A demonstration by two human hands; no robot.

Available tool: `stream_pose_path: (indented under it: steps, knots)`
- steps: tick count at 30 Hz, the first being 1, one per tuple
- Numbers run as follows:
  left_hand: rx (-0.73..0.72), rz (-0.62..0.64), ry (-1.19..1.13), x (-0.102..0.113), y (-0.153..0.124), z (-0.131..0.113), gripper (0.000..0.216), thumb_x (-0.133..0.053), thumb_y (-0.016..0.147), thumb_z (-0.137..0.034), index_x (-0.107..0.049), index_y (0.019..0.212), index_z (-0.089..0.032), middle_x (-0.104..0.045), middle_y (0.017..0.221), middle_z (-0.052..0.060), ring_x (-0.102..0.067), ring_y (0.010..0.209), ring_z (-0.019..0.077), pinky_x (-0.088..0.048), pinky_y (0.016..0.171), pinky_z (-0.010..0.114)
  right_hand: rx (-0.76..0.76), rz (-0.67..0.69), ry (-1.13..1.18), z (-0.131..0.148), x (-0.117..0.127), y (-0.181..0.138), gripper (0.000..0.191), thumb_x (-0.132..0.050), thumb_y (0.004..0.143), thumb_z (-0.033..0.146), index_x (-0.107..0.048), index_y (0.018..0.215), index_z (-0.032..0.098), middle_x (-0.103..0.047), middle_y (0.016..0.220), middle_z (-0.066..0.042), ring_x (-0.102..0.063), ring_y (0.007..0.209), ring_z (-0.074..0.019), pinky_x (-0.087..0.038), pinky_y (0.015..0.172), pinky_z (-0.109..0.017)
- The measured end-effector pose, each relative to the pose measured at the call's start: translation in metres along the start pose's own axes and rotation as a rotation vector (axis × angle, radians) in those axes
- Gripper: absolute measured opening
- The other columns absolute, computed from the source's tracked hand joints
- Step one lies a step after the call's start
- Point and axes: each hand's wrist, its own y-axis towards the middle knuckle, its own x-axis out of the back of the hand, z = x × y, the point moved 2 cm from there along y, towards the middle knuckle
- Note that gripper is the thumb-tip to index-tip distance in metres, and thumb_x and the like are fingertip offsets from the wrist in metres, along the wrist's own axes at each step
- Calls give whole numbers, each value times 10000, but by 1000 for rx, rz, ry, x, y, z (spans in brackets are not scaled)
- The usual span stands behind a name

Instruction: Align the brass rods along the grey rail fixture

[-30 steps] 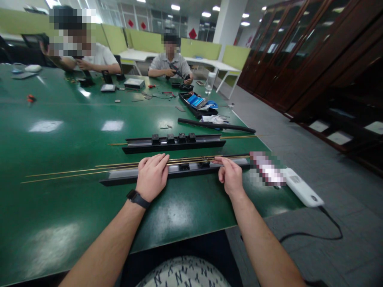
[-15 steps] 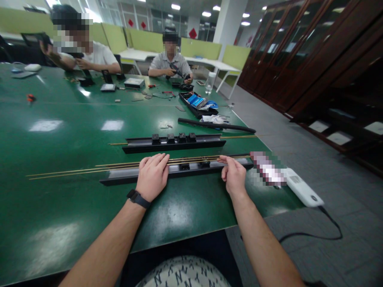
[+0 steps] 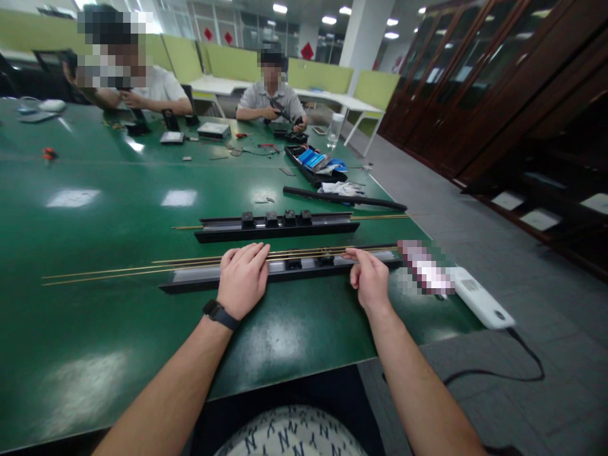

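Rods (image 3: pixel 308 252): thin, brass-coloured, laid lengthwise along the near black channel (image 3: pixel 308 272), with left ends reaching past it; judged light, smooth and springy, easily rolled or bent.
Left hand (image 3: pixel 243 278): draped across rods and channel; whether anything is gripped is hidden under the fingers.
Right hand (image 3: pixel 370 277): fingertips held at the rods; a pinch cannot be made out.
Rod hold: best taken at two spread points.
Channel: judged stiff, best gripped by its outer walls.
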Motion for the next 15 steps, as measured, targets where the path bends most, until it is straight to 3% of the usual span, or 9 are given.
stream_pose_path:
  steps: [7, 15]
  knots:
    - [6, -10, -9, 1, 0, -1, 354, -509, 1056, -251, -694, 1357, -231, -747, 1386, 92, -683, 1294, 291, -396, 1103, 508, 8, 158, -9, -1, -2, -4, 380, -706, 939, 495, -829, 1049, 153, -823, 968, -109, -454, 352, -46, -270, 301, -199]
    - [13, -9, -17, 1, 0, 0, 355, -512, 1050, -247, -698, 1351, -236, -744, 1392, 94, -686, 1286, 291, -400, 1096, 517, 4, 149, -7, -2, -2, -3, 379, -693, 939, 496, -825, 1038, 155, -824, 975, -112, -455, 343, -51, -257, 294, -205]
